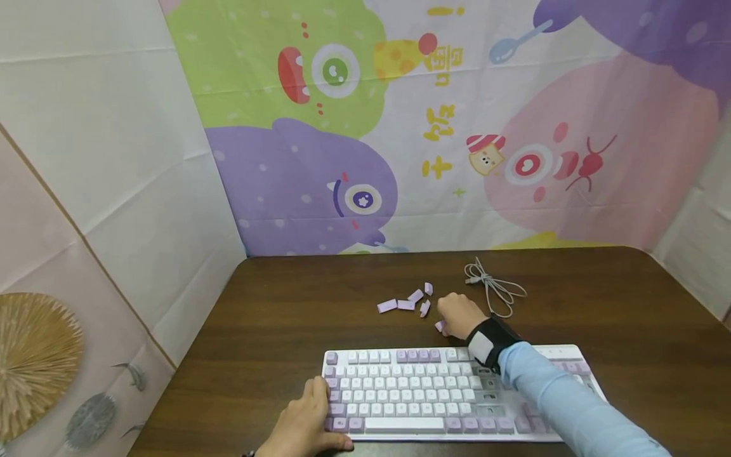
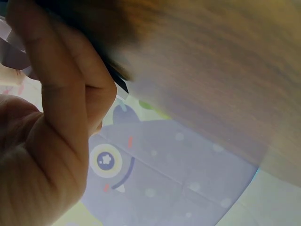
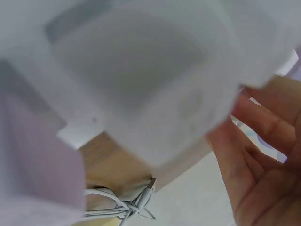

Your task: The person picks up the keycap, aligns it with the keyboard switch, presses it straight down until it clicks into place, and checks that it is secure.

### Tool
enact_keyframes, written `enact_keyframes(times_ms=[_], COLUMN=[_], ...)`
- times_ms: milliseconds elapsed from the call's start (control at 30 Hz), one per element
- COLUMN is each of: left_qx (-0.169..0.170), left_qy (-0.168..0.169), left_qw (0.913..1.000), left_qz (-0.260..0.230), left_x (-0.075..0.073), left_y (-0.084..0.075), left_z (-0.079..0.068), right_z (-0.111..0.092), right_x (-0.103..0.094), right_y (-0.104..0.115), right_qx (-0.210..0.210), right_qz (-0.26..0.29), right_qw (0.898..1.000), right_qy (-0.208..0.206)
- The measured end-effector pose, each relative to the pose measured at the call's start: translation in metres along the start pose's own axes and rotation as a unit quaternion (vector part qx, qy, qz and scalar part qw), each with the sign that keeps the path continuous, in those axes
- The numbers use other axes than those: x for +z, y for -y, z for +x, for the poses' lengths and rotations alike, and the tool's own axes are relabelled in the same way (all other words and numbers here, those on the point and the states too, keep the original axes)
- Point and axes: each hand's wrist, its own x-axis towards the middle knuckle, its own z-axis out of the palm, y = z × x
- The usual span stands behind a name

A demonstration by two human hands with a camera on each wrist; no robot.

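A white and lilac keyboard (image 1: 404,424) lies on the brown table, with several switches bare of caps left of the right forearm. My left hand (image 1: 305,412) grips its left end, thumb along the front edge and fingers at the side; those bent fingers (image 2: 70,84) also fill the left of the left wrist view. Beyond the keyboard, my right hand (image 1: 461,315) pinches a lilac keycap (image 1: 440,325) at its thumb side. In the right wrist view the right hand (image 3: 263,155) is partly covered by a blurred pale shape close to the lens.
Several loose lilac keycaps (image 1: 387,306) lie left of the right hand, behind the keyboard. A coiled pale cable (image 1: 497,287) rests at the table's (image 1: 308,304) back right. Patterned cloth (image 1: 320,184) hangs behind the table.
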Motion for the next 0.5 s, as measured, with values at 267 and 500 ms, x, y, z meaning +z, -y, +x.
enact_keyframes(times_ms=[267, 500], left_qx=[0.003, -0.007], left_qy=[-0.009, -0.002], left_qw=[0.9999, 1.0], left_qz=[-0.002, -0.006], left_x=[0.0, -0.002], left_y=[-0.004, -0.006], left_z=[-0.001, -0.001], right_z=[-0.008, -0.011], right_x=[-0.004, -0.014], right_y=[-0.004, -0.007], right_qx=[0.005, -0.007], right_qz=[0.019, -0.004], right_qw=[1.0, 1.0], right_qy=[0.02, 0.017])
